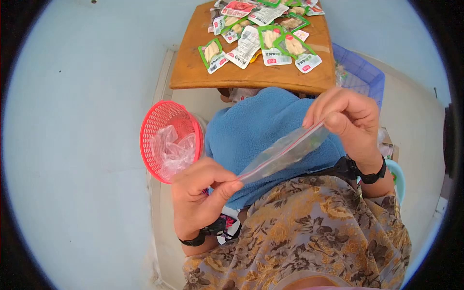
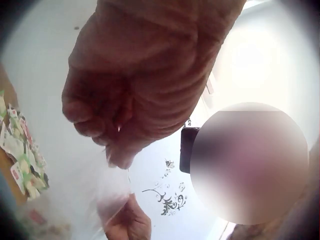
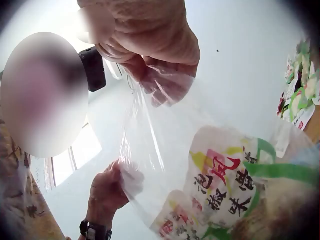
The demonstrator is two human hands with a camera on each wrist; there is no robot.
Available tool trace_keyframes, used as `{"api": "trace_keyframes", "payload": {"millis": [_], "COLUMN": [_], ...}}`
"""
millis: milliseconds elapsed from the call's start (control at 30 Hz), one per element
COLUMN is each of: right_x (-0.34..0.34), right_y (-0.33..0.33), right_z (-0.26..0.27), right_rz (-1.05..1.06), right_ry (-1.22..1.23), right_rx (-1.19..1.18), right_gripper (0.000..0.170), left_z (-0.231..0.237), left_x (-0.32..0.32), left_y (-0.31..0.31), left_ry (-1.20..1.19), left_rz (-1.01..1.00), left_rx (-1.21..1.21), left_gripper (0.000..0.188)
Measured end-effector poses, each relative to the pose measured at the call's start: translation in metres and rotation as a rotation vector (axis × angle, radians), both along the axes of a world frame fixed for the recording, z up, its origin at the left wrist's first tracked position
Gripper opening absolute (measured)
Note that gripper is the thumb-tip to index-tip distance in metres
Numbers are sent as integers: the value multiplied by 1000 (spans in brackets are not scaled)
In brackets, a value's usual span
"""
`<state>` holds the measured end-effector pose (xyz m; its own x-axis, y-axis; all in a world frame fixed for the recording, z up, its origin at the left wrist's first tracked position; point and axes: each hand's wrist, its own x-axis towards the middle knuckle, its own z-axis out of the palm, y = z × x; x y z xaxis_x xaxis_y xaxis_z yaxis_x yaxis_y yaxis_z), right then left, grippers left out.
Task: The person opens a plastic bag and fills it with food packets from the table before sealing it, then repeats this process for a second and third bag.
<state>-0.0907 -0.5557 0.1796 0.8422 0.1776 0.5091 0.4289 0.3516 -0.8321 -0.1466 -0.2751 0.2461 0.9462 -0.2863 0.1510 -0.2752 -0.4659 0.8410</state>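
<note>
A clear zip bag with a red line along its top edge is stretched between both hands above the lap. My left hand pinches one top corner between thumb and fingers; my right hand pinches the other end, higher up. Through the plastic, the right wrist view shows printed packets with red and black characters and green edges inside the bag. In the left wrist view, the left hand grips the film by its fingertips, with the right hand beyond.
Many small food packets lie on the wooden table ahead. A red basket holding clear plastic bags stands at the left. A blue crate is behind the table's right side. A blue cloth covers the lap.
</note>
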Motion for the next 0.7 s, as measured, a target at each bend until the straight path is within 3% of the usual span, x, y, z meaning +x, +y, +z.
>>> {"api": "trace_keyframes", "payload": {"millis": [67, 233, 300, 500, 700], "right_x": [-3, -9, -8, -12, -15], "right_y": [-3, -5, -5, -1, -1], "right_z": [-2, -2, -1, 1, 7], "right_rz": [49, 47, 46, 13, -33], "right_ry": [121, 148, 152, 119, 6], "right_rx": [-1, -25, -16, -68, -199], "right_gripper": [13, 12, 12, 11, 9], "left_z": [-2, -6, 1, 12, 11], "left_x": [3, 7, 11, 18, 22], "left_y": [-2, -2, -3, -33, -64], "left_ry": [-5, -87, -88, -199, -315], "left_rz": [-20, -36, -128, -158, -213], "left_rx": [48, 148, 219, 294, 321], "left_gripper": [12, 16, 22, 39, 20]}}
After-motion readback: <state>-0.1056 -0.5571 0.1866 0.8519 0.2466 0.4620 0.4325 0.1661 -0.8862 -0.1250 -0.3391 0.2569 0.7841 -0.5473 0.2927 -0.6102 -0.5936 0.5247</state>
